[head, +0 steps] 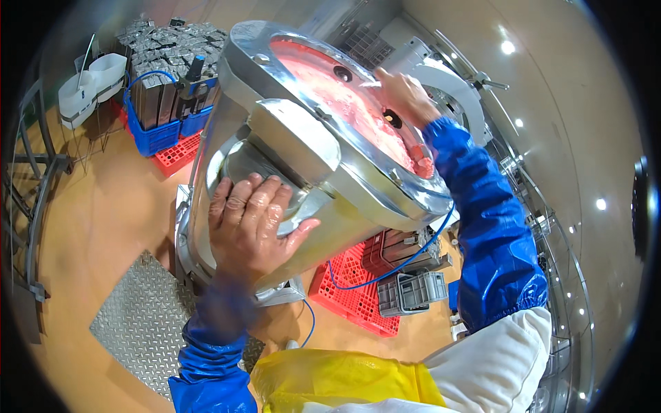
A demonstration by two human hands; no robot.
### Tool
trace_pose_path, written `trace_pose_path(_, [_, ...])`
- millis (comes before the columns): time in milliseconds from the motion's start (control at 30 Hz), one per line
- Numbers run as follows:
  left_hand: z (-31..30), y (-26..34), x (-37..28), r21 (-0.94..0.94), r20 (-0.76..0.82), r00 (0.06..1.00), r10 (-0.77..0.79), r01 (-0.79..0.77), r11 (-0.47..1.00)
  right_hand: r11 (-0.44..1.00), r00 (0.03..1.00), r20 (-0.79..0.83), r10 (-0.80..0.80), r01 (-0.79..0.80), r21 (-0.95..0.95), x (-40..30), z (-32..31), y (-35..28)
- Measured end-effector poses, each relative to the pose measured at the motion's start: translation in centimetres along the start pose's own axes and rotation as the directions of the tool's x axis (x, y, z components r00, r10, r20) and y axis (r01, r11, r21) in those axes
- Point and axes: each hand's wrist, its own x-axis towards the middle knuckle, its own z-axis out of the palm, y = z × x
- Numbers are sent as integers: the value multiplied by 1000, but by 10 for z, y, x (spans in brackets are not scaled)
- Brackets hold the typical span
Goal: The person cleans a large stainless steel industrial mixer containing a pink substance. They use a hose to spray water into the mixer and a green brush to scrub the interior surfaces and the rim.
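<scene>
A large stainless steel vat [356, 201], possibly a meat mixer or bowl cutter, stands tilted in front of me. Pink ground meat paste [335, 103] shows through its wide oval opening, with smears up the inner wall. My left hand [250, 224] lies palm down on the shiny metal housing [294, 134] at the vat's near side, thumb spread and nothing held. Over the far right rim reaches my right hand [405, 95], fingers bent towards a whitish bit at the opening's edge; whether it grips anything is unclear. A dark round fitting [392, 118] sits just below that hand.
Metal moulds [175, 41] are stacked in blue crates [155, 137] on a red pallet at the left. Grey crates [408, 294] stand on another red pallet [341, 289], beside a blue hose [361, 284]. A tread plate [139, 320] lies on the floor.
</scene>
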Motion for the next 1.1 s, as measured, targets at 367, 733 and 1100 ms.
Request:
trace_pose_path(367, [1, 12, 10, 43, -49, 997, 51, -49, 998, 944, 932, -180, 315, -287, 165, -199, 29, 93])
trace_pose_path(733, [-5, 14, 15, 24, 1, 997, 82, -82, 996, 899, 885, -256, 388, -302, 318, -236, 34, 92])
trace_pose_path(1100, [-3, 15, 13, 80, -29, 992, 121, -118, 990, 891, 881, -279, 382, -271, 363, -228, 35, 90])
